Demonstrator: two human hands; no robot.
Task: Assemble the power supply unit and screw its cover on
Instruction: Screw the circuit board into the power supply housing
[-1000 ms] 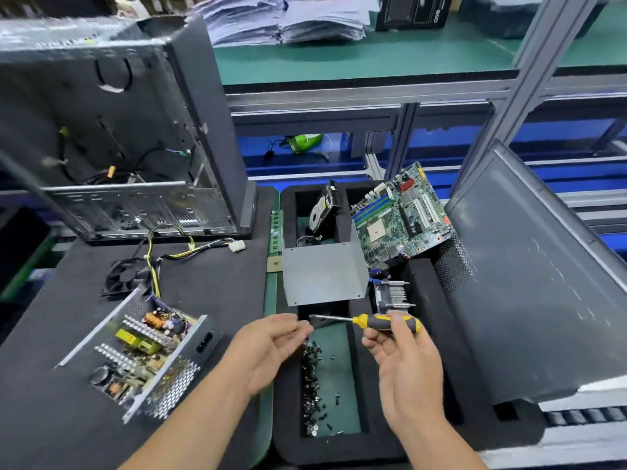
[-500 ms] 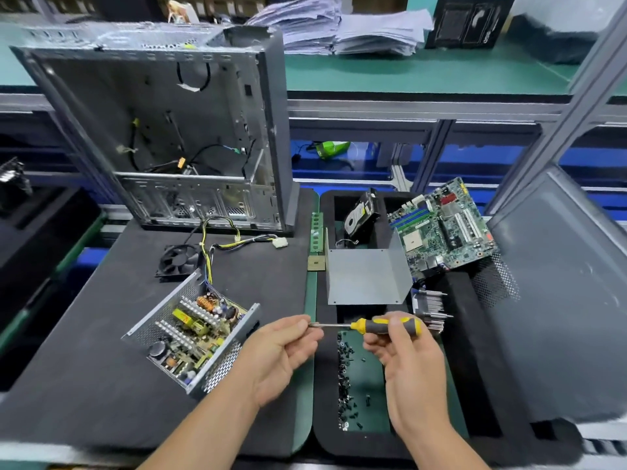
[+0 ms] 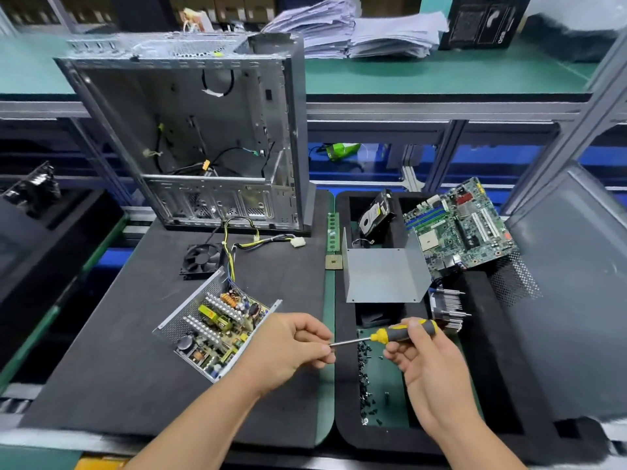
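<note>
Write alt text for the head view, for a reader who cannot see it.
A person's right hand grips a yellow-handled screwdriver while the left hand pinches its tip, above a tray of loose screws. The open power supply lies left of the hands; its bent metal cover sits behind them.

an open computer case (image 3: 203, 140) stands upright at the back of the dark surface (image 3: 101, 368), with a black fan (image 3: 201, 260) lying in front of it. to the right, a foam tray (image 3: 481, 351) holds a motherboard (image 3: 464, 228), a hard drive (image 3: 375, 217) and a heatsink (image 3: 448, 308). paper stacks (image 3: 356, 28) sit on the green shelf (image 3: 441, 74).
</note>
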